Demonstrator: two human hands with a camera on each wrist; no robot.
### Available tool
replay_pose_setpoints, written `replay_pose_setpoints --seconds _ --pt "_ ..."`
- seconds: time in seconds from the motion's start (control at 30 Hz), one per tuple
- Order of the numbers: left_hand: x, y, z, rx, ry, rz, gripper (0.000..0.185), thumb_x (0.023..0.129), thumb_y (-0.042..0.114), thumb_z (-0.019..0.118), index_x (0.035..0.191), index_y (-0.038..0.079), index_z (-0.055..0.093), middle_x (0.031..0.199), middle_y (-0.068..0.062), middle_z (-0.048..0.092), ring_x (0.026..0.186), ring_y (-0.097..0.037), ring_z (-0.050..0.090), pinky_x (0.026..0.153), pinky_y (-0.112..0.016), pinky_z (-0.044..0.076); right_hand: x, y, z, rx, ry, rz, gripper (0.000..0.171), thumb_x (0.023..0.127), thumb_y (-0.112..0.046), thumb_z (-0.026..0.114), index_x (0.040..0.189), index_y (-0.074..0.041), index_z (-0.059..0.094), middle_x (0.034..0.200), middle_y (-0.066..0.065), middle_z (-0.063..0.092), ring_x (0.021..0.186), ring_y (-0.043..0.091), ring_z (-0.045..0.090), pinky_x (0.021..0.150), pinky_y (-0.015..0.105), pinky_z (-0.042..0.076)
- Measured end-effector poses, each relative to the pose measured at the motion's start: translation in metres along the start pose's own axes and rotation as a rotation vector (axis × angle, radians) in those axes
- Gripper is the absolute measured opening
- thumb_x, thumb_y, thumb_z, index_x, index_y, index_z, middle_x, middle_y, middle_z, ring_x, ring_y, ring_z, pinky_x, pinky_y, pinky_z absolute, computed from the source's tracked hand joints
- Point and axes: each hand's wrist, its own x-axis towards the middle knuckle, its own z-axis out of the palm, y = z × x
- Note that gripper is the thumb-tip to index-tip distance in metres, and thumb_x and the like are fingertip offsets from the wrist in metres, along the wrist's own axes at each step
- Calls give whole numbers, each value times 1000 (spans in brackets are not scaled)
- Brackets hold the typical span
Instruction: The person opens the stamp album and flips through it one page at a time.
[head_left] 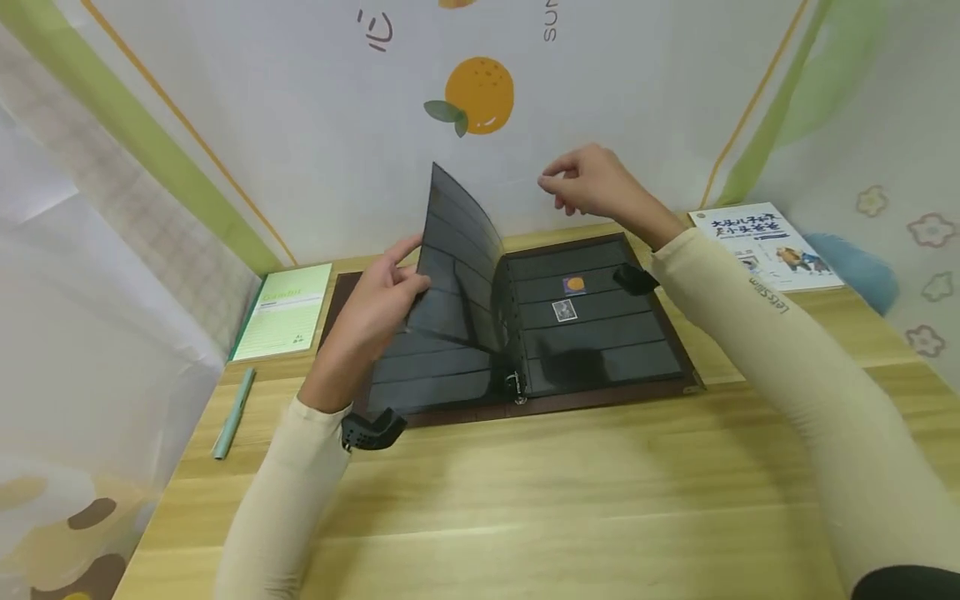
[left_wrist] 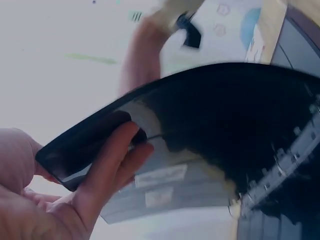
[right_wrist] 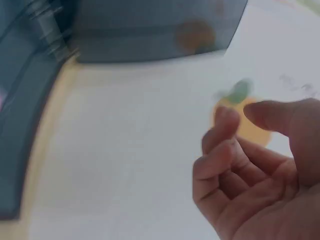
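A stamp album point(head_left: 480, 412) with black pocketed pages and a dark brown cover lies spread on the wooden table. My left hand point(head_left: 378, 292) grips one raised black page point(head_left: 459, 258) by its outer edge, and the page stands up bent from the ring spine. In the left wrist view, fingers of the left hand point(left_wrist: 95, 195) lie across that page's face. Up beyond the album hovers my right hand point(head_left: 596, 182), its fingers loosely curled around nothing. The right-hand page carries an orange-and-purple stamp point(head_left: 573, 286) and a grey stamp point(head_left: 565, 312).
A pale green notebook point(head_left: 285, 312) lies to the album's left, with a teal pen point(head_left: 234, 413) nearer the front. At the back right is a white picture booklet point(head_left: 772, 250). A printed curtain point(head_left: 337, 167) hangs directly behind the table.
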Motion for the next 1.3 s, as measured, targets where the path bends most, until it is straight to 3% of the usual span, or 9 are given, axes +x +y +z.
replay_pose_setpoints --seconds 0.13,0.4,0.5,0.6,0.83,0.9,1.0,1.13,1.3 --pt "-14 -24 -19 -49 47 -49 66 104 3 42 163 24 22 122 -14 68 73 -10 73 64 -29 60 -12 43 7 -97 -70 18 45 105 -31 53 131 3 65 97 19 75 76 23 70 67 33 54" --pt "-31 -60 -44 97 146 -119 67 104 5 48 163 15 18 129 -30 62 73 -6 70 66 -26 58 -36 122 26 -249 -115 78 48 103 -26 55 128 14 62 126 35 64 103 47 66 85 55 53" --pt "-32 -74 -51 128 128 -141 69 105 7 48 164 13 14 131 -34 59 74 -5 70 68 -26 58 -41 144 38 -244 -94 95 48 101 -30 61 121 13 66 93 28 70 76 36 63 69 44 51" --pt "-32 -89 -58 181 122 -170 69 105 10 49 164 12 14 134 -35 59 74 -4 69 69 -24 57 -43 156 51 -218 -95 96 45 98 -37 65 104 8 67 60 9 51 56 20 46 56 33 39" --pt "-37 -120 -72 441 139 -241 68 103 15 56 162 8 23 133 -34 60 90 -32 70 72 -34 53 -48 166 71 -181 -125 36 45 90 -36 77 76 -4 48 55 -3 33 50 12 33 54 28 32" --pt "-39 -126 -73 547 115 -238 67 102 16 59 160 3 27 128 -34 64 95 -36 71 76 -38 55 -49 166 74 -155 -123 23 42 88 -32 79 78 -2 51 55 -4 31 50 11 31 55 28 30" --pt "-42 -133 -72 698 71 -223 65 100 18 63 154 -5 35 97 -24 76 66 -26 70 79 -47 57 -47 166 80 -128 -122 16 40 88 -27 80 83 4 55 55 -3 30 52 12 30 56 28 28" --pt "-42 -134 -67 858 56 -195 60 98 23 67 143 -11 48 55 -7 65 43 -16 60 77 -47 59 -46 163 83 -94 -102 40 49 87 -22 80 104 18 57 75 16 49 68 26 45 63 38 41" --pt "-44 -128 -56 1016 125 -153 52 93 23 74 130 -11 61 67 -18 70 46 -21 61 49 -35 50 -46 155 82 -14 -112 107 80 90 -17 76 141 23 30 132 41 38 116 50 45 95 60 44"
